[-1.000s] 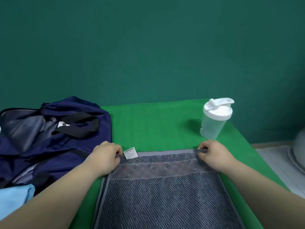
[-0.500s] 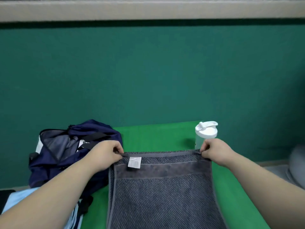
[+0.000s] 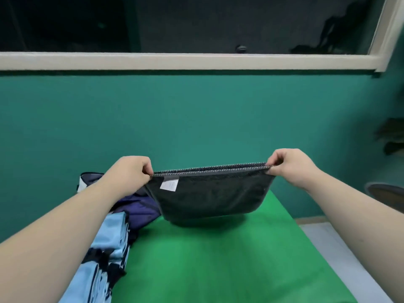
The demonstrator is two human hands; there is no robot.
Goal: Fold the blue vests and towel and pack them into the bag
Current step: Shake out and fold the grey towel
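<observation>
A dark grey towel (image 3: 209, 197) with a small white label hangs in the air above the green table (image 3: 218, 259). My left hand (image 3: 129, 171) pinches its top left corner. My right hand (image 3: 288, 165) pinches the top right corner, so the top edge is stretched level between them. The towel's lower part sags just above the table. The navy bag (image 3: 135, 206) lies at the left, partly hidden by my left arm and the towel. Light blue vests (image 3: 105, 254) with dark trim lie at the near left, in front of the bag.
A teal wall rises behind the table, with a pale window sill (image 3: 196, 61) above it. The table's right edge drops to a light floor (image 3: 341, 254). A dark round object (image 3: 387, 193) shows at the far right.
Both hands lifted the towel off the table and raised it high. The view tilted up, showing the window. The shaker bottle is now out of sight.
</observation>
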